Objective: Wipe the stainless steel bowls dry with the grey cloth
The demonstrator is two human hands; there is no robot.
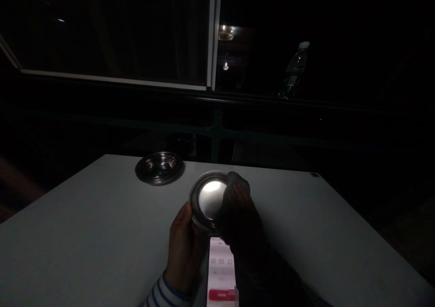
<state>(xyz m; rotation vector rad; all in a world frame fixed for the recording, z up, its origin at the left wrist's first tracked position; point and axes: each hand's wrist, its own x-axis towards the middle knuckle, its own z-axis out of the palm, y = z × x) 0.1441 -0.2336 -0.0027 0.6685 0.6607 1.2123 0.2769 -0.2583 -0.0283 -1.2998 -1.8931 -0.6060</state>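
A shiny round metal dish (pixel 209 198) is tilted up in front of me above the white table (pixel 118 234). My left hand (pixel 183 246) grips its lower left rim, thumb at the edge. Against the dish's right side, my right hand (pixel 243 212) presses a grey cloth (pixel 236 180); the fingers are dark but closed over it. A phone (pixel 220 266) with a lit timer screen lies just below the dish, partly covered by my right forearm. To the left, a stack of similar metal dishes (pixel 159 167) stands near the table's far edge.
Beyond the table, a clear plastic bottle with a white cap (pixel 295 71) stands on a dark ledge. A pale window frame (pixel 213 35) rises behind. A small dark label (pixel 314 175) marks the table's far right corner. The surroundings are very dark.
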